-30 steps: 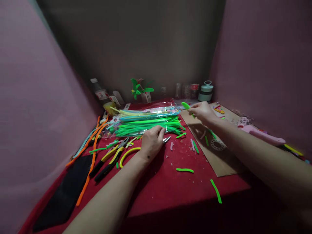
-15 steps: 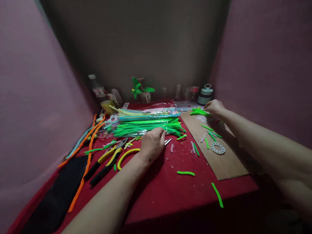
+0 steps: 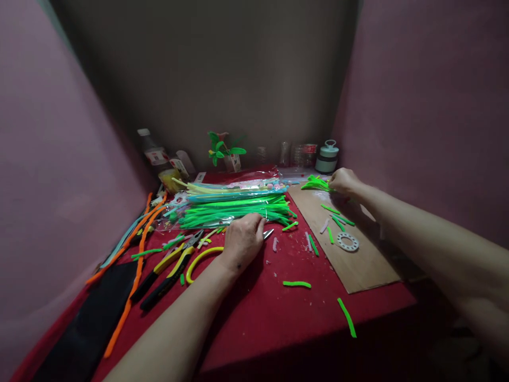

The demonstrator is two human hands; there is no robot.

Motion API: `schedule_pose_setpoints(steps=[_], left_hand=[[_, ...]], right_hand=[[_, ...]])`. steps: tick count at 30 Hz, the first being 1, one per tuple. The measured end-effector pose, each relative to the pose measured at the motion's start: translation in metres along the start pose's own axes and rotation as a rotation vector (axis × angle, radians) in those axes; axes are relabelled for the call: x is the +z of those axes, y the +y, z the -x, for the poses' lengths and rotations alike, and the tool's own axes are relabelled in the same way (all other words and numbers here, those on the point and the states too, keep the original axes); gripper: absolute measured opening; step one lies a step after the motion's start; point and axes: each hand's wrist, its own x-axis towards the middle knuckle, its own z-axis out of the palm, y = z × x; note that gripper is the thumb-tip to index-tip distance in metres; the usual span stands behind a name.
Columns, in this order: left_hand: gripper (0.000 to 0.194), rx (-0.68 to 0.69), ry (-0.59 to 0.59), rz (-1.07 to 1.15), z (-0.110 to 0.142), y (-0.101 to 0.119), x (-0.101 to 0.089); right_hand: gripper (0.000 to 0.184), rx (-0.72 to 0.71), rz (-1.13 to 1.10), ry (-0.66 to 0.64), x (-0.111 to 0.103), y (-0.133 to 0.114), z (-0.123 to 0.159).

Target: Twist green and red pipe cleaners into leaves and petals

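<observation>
My left hand [image 3: 243, 240] is closed, resting on the red cloth over the middle of a pair of scissors. The yellow handle loop of the scissors [image 3: 202, 257] shows on one side and the metal tip on the other. What its fingers grip is hidden. On the far part of the cardboard, my right hand [image 3: 345, 183] has its fingers closed at the right end of a small bunch of bright green pipe cleaner pieces [image 3: 315, 183]. Several cut pieces and a white ring with holes [image 3: 348, 242] lie on the cardboard [image 3: 369, 270] nearer me.
Bagged green pipe cleaners [image 3: 234, 208] lie beyond my left hand. Pliers [image 3: 170, 273], orange pipe cleaners [image 3: 135, 286] and a black strip [image 3: 99, 313] are at left. Behind stand a bottle [image 3: 153, 151], a green-leaved flower [image 3: 222, 146], clear containers [image 3: 284, 154] and a lidded jar [image 3: 326, 158].
The whole view has shifted slightly. My right hand has come down a little toward the right end of the green bunch. My left hand stays over the scissors.
</observation>
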Motion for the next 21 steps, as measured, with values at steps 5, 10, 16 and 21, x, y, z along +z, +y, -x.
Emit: schedule_pose_setpoints(steps=[5,10,16,21], left_hand=[[0.023,0.0,-0.011,-0.006,0.0,0.0,-0.001],[0.024,-0.007,-0.017,-0.016,0.001,0.001,-0.002],[0.027,-0.052,-0.058,-0.061,-0.001,0.003,-0.011],[0.027,-0.077,-0.156,-0.077,-0.002,0.004,-0.017]], right_hand=[[0.021,0.067,-0.064,-0.007,-0.005,-0.002,0.002],[0.018,0.102,-0.142,0.047,-0.01,-0.005,0.006],[0.018,0.052,-0.493,0.191,-0.017,-0.039,0.037],[0.009,-0.259,-0.801,-0.098,-0.035,-0.086,0.103]])
